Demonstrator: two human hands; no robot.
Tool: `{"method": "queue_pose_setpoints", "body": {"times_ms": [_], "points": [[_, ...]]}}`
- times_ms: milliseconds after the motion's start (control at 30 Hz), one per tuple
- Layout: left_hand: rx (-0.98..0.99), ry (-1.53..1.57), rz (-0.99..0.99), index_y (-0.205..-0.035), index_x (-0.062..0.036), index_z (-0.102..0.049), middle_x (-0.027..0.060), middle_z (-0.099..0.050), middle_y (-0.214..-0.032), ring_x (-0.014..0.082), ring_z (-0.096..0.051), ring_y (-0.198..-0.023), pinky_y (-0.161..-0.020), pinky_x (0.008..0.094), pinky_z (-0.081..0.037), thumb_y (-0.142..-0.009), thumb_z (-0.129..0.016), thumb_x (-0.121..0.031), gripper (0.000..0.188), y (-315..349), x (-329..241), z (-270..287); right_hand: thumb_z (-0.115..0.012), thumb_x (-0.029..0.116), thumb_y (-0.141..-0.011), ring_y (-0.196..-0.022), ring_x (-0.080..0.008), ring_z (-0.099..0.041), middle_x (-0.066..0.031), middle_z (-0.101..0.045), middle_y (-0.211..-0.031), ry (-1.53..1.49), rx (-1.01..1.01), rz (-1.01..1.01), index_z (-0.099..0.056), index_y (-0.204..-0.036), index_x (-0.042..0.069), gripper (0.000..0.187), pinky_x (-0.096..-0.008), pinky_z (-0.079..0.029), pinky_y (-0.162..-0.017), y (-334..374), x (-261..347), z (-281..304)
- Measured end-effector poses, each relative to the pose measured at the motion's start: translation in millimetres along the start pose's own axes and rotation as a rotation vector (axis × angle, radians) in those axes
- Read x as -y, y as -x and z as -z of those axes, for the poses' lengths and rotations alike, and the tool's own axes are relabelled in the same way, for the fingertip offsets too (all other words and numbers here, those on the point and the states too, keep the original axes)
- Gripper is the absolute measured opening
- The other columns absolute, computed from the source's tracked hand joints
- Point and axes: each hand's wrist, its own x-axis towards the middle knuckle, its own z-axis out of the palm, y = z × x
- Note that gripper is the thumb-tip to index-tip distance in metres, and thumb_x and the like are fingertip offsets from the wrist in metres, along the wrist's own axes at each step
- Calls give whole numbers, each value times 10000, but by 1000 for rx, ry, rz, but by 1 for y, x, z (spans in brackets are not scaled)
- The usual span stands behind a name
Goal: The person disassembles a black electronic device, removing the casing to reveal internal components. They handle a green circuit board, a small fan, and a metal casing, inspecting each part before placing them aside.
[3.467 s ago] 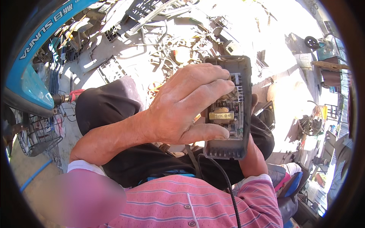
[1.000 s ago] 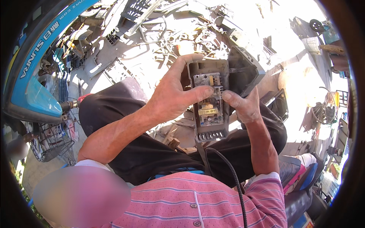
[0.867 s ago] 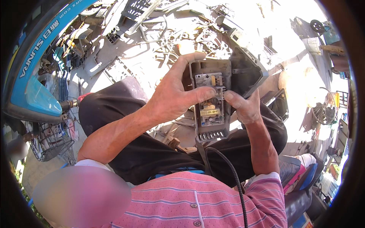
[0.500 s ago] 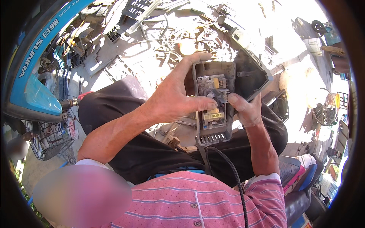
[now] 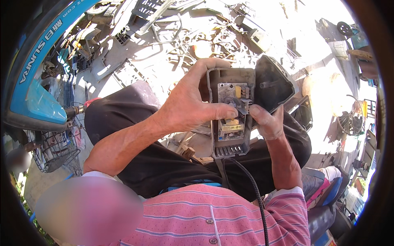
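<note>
An opened dark grey charger case (image 5: 233, 74) is held up over my lap, its long side running away from me. Inside it sits a circuit board (image 5: 225, 91) with yellow parts and metal fins. My left hand (image 5: 184, 107) is closed round the left wall, thumb pressing on the board's middle. On the opposite side, my right hand (image 5: 271, 124) grips the case, its thumb by the right rim near the metal fins; its other fingers are hidden behind. Beside that rim, the hollow cover (image 5: 276, 84) stands tilted. A black braided cable (image 5: 255, 184) runs from the case's near end toward me.
Scrap metal pieces (image 5: 197, 45) litter the sunlit ground ahead. To the left stand a blue vehicle panel (image 5: 41, 88) and a wire basket (image 5: 55, 153). A dark seat (image 5: 322, 219) is at the lower right. Wood scraps (image 5: 188, 153) lie below the case.
The cover has tipped slightly to the right, and the board has shifted a little rightward in the case. My right thumb has moved slightly right and toward me. My left hand stays nearly still.
</note>
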Motion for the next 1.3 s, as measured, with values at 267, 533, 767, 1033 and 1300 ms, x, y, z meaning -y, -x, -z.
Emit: {"method": "queue_pose_setpoints", "body": {"times_ms": [267, 533, 767, 1033, 1300], "points": [[24, -29, -26, -1455, -49, -354, 131, -567, -1284, 197, -593, -1148, -980, 362, -512, -770, -866, -97, 856, 1, 8, 2, -778, 188, -744, -1023, -191, -630, -116, -657, -1150, -24, 58, 6, -547, -1281, -41, 628, -355, -511, -926, -2, 2, -2], [50, -73, 0, -1464, -48, -350, 132, -555, -1297, 200, -575, -1172, -1007, 362, -488, -771, -864, -108, 865, 2, 2, 2, -767, 156, -761, -1034, -189, -626, -113, -655, -1155, -41, 33, -8, -543, -1285, -40, 603, -355, -509, -928, 1, 0, -2], [43, -85, -3, -1459, -43, -349, 134, -549, -1286, 202, -572, -1167, -1006, 366, -482, -791, -860, -172, 851, 2, 4, 2, -763, 142, -773, -1028, -184, -628, -108, -656, -1152, -71, 29, -49, -552, -1274, -36, 572, -355, -510, -924, 3, -3, -1], [45, -42, -5, -1449, -35, -337, 136, -551, -1266, 202, -569, -1156, -992, 368, -478, -813, -850, -249, 846, 2, 4, -1, -722, 96, -785, -971, -163, -637, -93, -672, -1103, -56, 0, -48, -582, -1230, -38, 485, -337, -526, -875, 7, -9, -3], [75, 85, -27, -1435, -47, -333, 121, -550, -1246, 195, -555, -1158, -999, 366, -464, -833, -790, -155, 764, -2, 7, -2, -712, 93, -804, -986, -156, -629, -91, -669, -1118, -13, -2, 11, -585, -1224, -35, 457, -338, -520, -890, 9, -1, -8]]}}
